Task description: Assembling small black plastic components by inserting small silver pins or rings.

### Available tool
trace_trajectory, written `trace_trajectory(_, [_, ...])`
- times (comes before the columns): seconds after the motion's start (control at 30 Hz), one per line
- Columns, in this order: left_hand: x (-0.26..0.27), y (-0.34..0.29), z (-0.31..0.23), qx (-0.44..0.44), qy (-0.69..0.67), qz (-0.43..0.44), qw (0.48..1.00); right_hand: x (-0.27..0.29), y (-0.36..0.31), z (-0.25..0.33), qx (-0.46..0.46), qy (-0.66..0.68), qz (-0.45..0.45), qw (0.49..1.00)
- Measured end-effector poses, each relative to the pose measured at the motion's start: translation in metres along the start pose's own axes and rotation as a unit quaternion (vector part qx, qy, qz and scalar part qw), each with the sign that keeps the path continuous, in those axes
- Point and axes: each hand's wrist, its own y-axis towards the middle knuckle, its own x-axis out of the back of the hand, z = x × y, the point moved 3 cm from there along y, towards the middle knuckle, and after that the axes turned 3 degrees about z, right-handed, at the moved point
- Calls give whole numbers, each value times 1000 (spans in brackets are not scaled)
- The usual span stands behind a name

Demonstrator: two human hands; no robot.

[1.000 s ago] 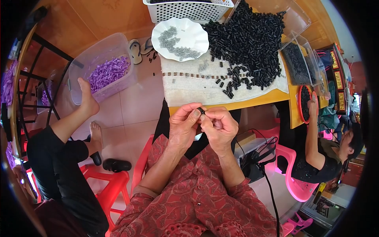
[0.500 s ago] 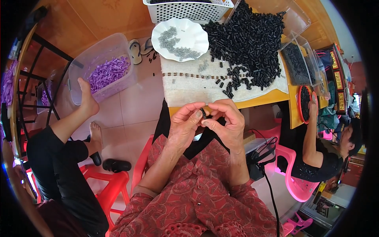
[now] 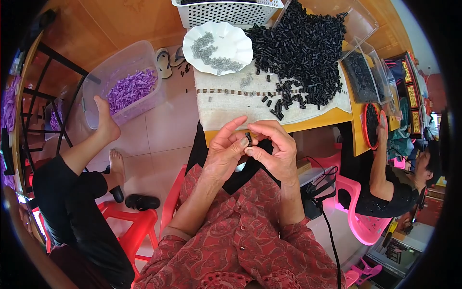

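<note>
A small black tube-shaped plastic piece sits between my two hands, just off the table's near edge. My left hand pinches it between thumb and fingers, its index finger lifted and stretched away. My right hand curls round the other side, thumb tip at the lower end and fingertips close by; its exact grip is partly hidden. Beyond lies a large heap of similar black pieces on a pale cloth. A white scalloped plate carries many tiny clear pieces; several more lie on the cloth.
A white perforated basket stands behind the plate. At left, a clear tub of purple pieces sits on the floor beside a person's bare feet and a red stool. At right, another person's hand touches a red-rimmed tray.
My index fingertips, together above the black piece before, have parted. The left index finger has risen and straightened. The piece stays between my hands.
</note>
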Motion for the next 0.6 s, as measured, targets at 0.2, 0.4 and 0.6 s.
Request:
trace_trajectory(0.2, [7,1,0,16,-45,11,999,-4,1,0,10,-27,26,999])
trace_trajectory(0.4, [9,2,4,26,-40,27,999,-3,-1,-2,3,-18,21,1000])
trace_trajectory(0.6, [10,1,6,31,-35,19,999,-3,0,0,16,-31,19,999])
